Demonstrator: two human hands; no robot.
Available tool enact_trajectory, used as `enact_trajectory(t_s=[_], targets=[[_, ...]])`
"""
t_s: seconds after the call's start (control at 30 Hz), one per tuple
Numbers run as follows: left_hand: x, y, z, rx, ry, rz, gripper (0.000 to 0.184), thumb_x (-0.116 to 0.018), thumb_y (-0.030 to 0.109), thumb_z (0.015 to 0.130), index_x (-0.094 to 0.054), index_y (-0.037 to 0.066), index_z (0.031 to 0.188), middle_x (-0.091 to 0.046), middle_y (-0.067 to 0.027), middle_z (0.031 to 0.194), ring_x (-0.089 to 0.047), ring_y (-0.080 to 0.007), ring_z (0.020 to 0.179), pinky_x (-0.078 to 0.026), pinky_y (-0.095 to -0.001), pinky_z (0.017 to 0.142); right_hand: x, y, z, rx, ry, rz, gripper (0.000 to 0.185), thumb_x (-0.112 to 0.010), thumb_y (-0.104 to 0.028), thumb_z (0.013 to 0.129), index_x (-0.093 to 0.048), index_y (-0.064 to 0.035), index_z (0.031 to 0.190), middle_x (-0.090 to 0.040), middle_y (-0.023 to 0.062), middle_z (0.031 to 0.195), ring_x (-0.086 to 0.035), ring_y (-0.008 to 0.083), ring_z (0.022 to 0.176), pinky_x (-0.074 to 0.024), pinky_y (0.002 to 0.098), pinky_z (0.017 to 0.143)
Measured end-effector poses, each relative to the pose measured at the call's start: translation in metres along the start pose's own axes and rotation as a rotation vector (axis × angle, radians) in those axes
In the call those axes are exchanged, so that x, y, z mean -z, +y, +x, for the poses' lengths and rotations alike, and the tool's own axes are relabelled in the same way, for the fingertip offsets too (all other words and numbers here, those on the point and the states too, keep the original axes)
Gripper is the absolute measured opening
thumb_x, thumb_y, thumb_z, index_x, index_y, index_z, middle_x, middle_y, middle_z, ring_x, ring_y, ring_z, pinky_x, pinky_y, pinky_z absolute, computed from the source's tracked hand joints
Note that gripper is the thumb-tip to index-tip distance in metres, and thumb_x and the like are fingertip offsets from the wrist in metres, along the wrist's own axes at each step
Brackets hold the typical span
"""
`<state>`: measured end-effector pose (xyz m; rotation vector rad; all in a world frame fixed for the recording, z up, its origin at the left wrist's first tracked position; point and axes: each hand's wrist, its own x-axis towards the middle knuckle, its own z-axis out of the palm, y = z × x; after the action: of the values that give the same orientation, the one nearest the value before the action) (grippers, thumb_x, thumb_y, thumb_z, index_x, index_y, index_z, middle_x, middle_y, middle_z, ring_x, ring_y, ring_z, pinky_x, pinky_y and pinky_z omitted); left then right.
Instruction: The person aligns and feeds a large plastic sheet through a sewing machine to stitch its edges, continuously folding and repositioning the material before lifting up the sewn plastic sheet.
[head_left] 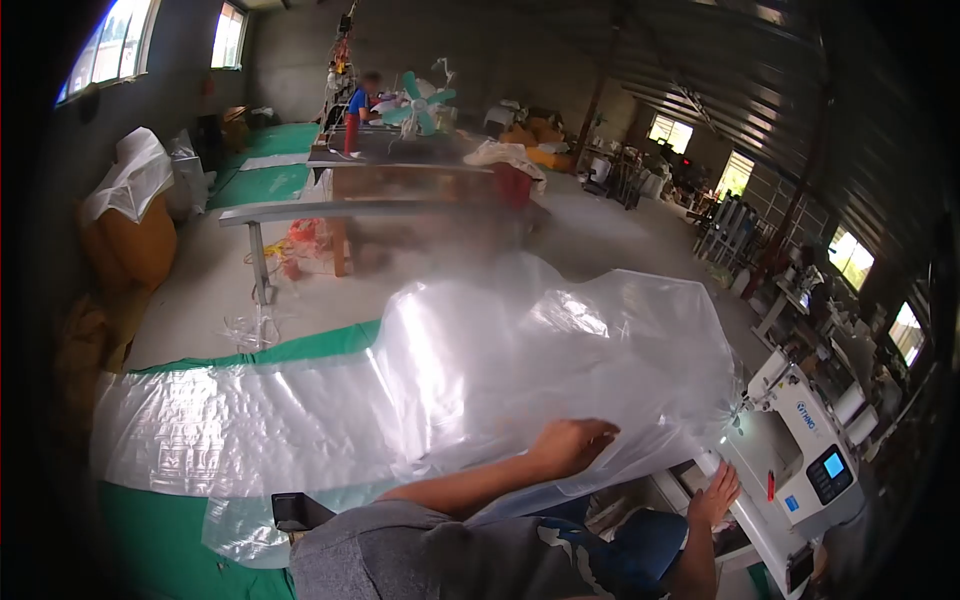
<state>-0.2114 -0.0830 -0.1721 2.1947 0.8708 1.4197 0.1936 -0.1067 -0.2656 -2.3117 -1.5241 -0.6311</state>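
a grey floor [620,220] is stretching through a workshop as a clear sheet [430,365] is spreading across the foreground, billowing in the middle and reaching the sewing machine at right. a green cloth [160,540] is lying beneath the sheet's left end. farther back, a dark-topped table [400,160] is standing behind a grey bench [300,211]. in front, a person in a grey shirt [390,555] is working with both arms out, while a co-worker in blue and red [356,108] is standing beyond, at the table. the white sewing machine [790,430] is sitting at the person's right, and a teal fan [420,103] is facing the room near the co-worker. the left hand [572,447] is resting over the sheet, fingers partly bent; whether they are pinching it, one cannot tell. the right hand [714,496] is lying at the near edge of the machine's bed, fingers extended and gripping nothing visible. thread cones [850,403] are standing behind the machine, its blue screen [833,465] is glowing, and a small red piece [771,486] is showing near its bed.
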Motion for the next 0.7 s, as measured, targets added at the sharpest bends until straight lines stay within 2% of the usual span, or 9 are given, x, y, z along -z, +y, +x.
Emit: enact_trajectory(t_s=[0.03, 0.07, 0.17, 0.27, 0.33, 0.57, 0.63, 0.67, 0.7], targets=[[-0.047, -0.031, -0.022, 0.212, -0.186, 0.012, 0.025, -0.056, 0.027, 0.09, -0.067, 0.012, 0.107, -0.067, -0.0151, 0.095, -0.065, -0.036, 0.086, -0.052, -0.0444, 0.075, -0.008, 0.003, -0.001, -0.001, 0.007, -0.012, 0.092, -0.066, -0.006, 0.069, -0.017, -0.0138, 0.147, -0.023, 0.0119, 0.151, -0.018, 0.0332, 0.141, -0.0104, 0.0532, 0.114], [-0.079, -0.049, -0.045, 0.216, -0.427, 0.061, 0.029, -0.055, 0.031, 0.089, -0.066, 0.012, 0.108, -0.067, -0.0144, 0.1, -0.064, -0.0356, 0.093, -0.051, -0.0453, 0.08, -0.007, 0.004, 0.0, -0.006, 0.008, -0.025, 0.092, -0.066, -0.006, 0.069, -0.017, -0.0138, 0.147, -0.023, 0.0119, 0.151, -0.018, 0.0332, 0.141, -0.0104, 0.0532, 0.114], [-0.119, -0.061, -0.092, 0.083, -0.607, 0.06, 0.03, -0.055, 0.031, 0.089, -0.066, 0.013, 0.11, -0.066, -0.0131, 0.108, -0.064, -0.0344, 0.097, -0.052, -0.0448, 0.08, -0.001, -0.009, -0.002, -0.066, -0.017, -0.05, 0.093, -0.065, -0.005, 0.07, -0.016, -0.0143, 0.148, -0.02, 0.0109, 0.153, -0.016, 0.0325, 0.142, -0.0108, 0.0533, 0.114], [-0.115, -0.06, -0.093, 0.231, -0.805, 0.049, 0.029, -0.058, 0.027, 0.087, -0.064, 0.012, 0.111, -0.062, -0.0117, 0.114, -0.062, -0.0318, 0.101, -0.051, -0.0431, 0.083, -0.01, -0.01, -0.004, -0.099, 0.014, -0.047, 0.095, -0.067, -0.006, 0.07, -0.015, -0.0158, 0.149, -0.017, 0.0104, 0.154, -0.014, 0.0321, 0.143, -0.0117, 0.0537, 0.114], [-0.111, -0.07, -0.092, -0.049, -0.474, 0.251, 0.035, -0.06, 0.024, 0.085, -0.056, 0.01, 0.116, -0.059, -0.0121, 0.113, -0.06, -0.0309, 0.103, -0.05, -0.0419, 0.086, -0.009, -0.012, -0.006, -0.128, -0.024, -0.05, 0.098, -0.069, -0.007, 0.071, -0.013, -0.0176, 0.15, -0.014, 0.0101, 0.155, -0.013, 0.0322, 0.144, -0.0125, 0.0539, 0.114], [-0.096, -0.061, -0.088, 0.12, -0.557, 0.276, 0.042, -0.057, 0.015, 0.085, -0.043, 0.011, 0.125, -0.059, -0.014, 0.11, -0.059, -0.0328, 0.101, -0.05, -0.0412, 0.084, -0.01, -0.012, -0.008, -0.109, -0.011, -0.089, 0.101, -0.073, -0.012, 0.072, -0.01, -0.0177, 0.151, -0.014, 0.0092, 0.155, -0.011, 0.0316, 0.144, -0.0147, 0.0535, 0.113], [-0.1, -0.069, -0.093, 0.315, -0.393, 0.155, 0.041, -0.053, 0.012, 0.087, -0.042, 0.012, 0.126, -0.061, -0.0138, 0.108, -0.061, -0.0345, 0.098, -0.051, -0.0436, 0.079, 0.0, -0.018, -0.002, -0.149, -0.108, -0.116, 0.101, -0.073, -0.013, 0.072, -0.011, -0.0174, 0.151, -0.014, 0.0101, 0.155, -0.012, 0.0322, 0.144, -0.0165, 0.0539, 0.113], [-0.097, -0.068, -0.09, 0.327, -0.308, 0.08, 0.043, -0.053, 0.005, 0.083, -0.041, 0.012, 0.123, -0.065, -0.0102, 0.096, -0.066, -0.0309, 0.084, -0.052, -0.0421, 0.073, -0.004, -0.015, -0.002, -0.136, -0.099, -0.13, 0.099, -0.073, -0.015, 0.072, -0.012, -0.0169, 0.15, -0.015, 0.0109, 0.155, -0.014, 0.0324, 0.143, -0.0178, 0.0545, 0.112], [-0.103, -0.075, -0.093, 0.348, -0.252, 0.017, 0.045, -0.053, 0.004, 0.084, -0.04, 0.011, 0.126, -0.066, -0.0108, 0.095, -0.066, -0.0315, 0.085, -0.052, -0.0421, 0.074, 0.009, -0.022, -0.004, -0.144, -0.15, -0.15, 0.097, -0.072, -0.019, 0.074, -0.012, -0.017, 0.15, -0.016, 0.011, 0.154, -0.014, 0.0321, 0.143, -0.018, 0.0552, 0.112]])
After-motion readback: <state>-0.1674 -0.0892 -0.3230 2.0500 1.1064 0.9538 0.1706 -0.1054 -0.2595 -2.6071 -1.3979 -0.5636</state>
